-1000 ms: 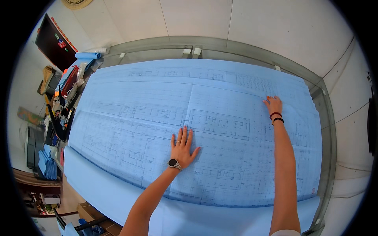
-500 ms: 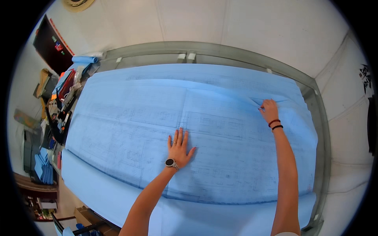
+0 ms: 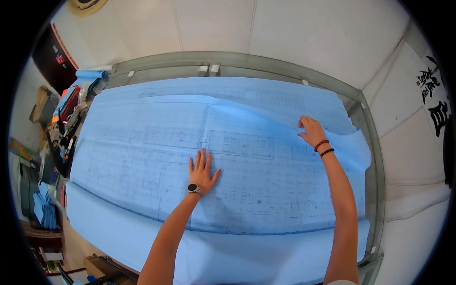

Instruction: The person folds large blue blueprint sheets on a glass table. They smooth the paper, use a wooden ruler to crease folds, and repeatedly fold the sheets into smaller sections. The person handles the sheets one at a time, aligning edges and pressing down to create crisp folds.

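Note:
A large blue drawing sheet with fine printed plan lines lies spread over other blue sheets on a glass-topped table. Flat on its middle rests my left hand, fingers spread, with a watch on the wrist. Farther off to the right, my right hand has curled fingers at the sheet's far edge, which runs in between thumb and fingers. The sheet rises in a soft ridge beside this hand. The exact contact of the fingertips is hard to make out. Two beaded bracelets circle the right wrist.
The sheet's near part forms a fold along the front. Blue paper rolls, a red folder and tools crowd the table's left end. Folded blue papers sit lower left. A white wall stands behind the table.
The view has shifted, so the whole scene sits farther left. My right hand's fingers look less tightly pinched, and the creases near them have eased. My left hand stays flat on the sheet.

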Demonstrator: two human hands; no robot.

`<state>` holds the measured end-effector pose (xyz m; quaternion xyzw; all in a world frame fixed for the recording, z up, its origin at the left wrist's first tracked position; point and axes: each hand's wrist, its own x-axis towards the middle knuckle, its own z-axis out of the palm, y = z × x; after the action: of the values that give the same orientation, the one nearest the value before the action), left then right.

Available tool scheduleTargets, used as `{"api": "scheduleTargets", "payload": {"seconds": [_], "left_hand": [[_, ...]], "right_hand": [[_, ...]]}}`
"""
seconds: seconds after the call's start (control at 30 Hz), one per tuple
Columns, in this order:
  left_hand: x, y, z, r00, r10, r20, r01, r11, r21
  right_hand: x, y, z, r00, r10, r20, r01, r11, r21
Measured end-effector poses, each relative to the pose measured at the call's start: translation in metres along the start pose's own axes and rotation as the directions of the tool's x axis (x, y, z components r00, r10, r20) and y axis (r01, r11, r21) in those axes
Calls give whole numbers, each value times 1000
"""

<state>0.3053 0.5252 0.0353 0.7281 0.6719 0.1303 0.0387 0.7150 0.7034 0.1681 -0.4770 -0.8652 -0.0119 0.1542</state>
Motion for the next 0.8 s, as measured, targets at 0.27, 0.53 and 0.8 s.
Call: {"api": "scheduleTargets", "payload": {"seconds": [0.27,0.53,0.8], "left_hand": [[-3,-1,13,998,13,-65,-7,995,96],[-5,36,2,944,-17,329,-50,979,196],[-51,114,-174,479,694,537,-198,681,-705]], "right_hand": [[-40,-42,-40,1000,-7,-26,5,997,-75],[-124,-69,-76,994,-56,92,66,990,-120],[-221,-110,-51,933,-215,287,245,967,-73]]}}
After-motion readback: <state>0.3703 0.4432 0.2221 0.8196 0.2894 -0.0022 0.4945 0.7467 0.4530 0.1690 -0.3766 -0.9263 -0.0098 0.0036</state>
